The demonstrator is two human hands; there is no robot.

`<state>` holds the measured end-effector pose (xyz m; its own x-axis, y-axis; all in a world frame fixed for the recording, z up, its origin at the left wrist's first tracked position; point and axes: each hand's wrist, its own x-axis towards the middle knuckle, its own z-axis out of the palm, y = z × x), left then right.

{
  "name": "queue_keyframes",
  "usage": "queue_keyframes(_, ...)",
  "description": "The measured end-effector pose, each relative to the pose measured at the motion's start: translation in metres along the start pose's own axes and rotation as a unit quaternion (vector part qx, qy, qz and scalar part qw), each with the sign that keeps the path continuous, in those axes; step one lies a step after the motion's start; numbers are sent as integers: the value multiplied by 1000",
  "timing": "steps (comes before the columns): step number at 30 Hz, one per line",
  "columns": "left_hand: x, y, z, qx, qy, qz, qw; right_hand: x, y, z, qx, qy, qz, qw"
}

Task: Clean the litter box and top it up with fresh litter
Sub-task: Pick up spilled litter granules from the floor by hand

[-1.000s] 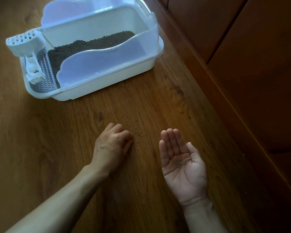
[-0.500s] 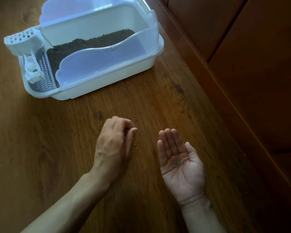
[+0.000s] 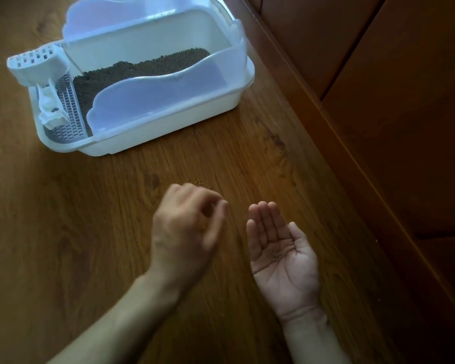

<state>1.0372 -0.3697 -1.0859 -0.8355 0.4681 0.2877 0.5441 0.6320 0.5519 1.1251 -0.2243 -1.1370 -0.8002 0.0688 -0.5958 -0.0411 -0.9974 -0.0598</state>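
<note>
The white litter box (image 3: 168,127) with translucent walls stands on the wooden floor at the upper left, holding dark litter (image 3: 142,69). A white slotted scoop (image 3: 37,67) hangs at its left end above a grille (image 3: 69,111). A few spilled litter grains (image 3: 199,180) lie on the floor in front of the box. Just below them, my left hand (image 3: 187,232) hovers blurred, its fingertips and thumb pinched together on grains. To its right my right hand (image 3: 281,271) lies palm up with straight fingers, a small pile of grains (image 3: 279,256) in the palm.
A dark wooden cabinet front (image 3: 378,101) with a raised base edge runs diagonally along the right side, close to the box's right end. Wood-grain floor (image 3: 63,232) stretches to the left and below my hands.
My left hand has lifted off the floor and turned, its fingers drawn into a pinch, drifting toward the right palm. Fewer grains lie on the floor. The right hand has stayed put.
</note>
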Motion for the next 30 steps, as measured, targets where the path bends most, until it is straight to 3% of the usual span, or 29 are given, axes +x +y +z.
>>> queue_keyframes(2, 10, -31, 6, 60, -17, -81, 995, -1, -3, -6, 38, -62, -3, 997)
queue_keyframes(5, 12, -57, 22, 88, -114, -57, 988, -2, -3, -6, 55, -72, -3, 996)
queue_keyframes(7, 11, -56, 31, 86, -138, -25, 986, -2, -3, -5, 44, -63, 5, 997)
queue_keyframes(21, 22, -51, 45, 118, -198, 56, 971, 0, -5, -12, 33, -54, 2, 998)
queue_keyframes(30, 28, -48, 48, 140, -201, 10, 970, 3, -6, -12, 30, -42, 11, 999)
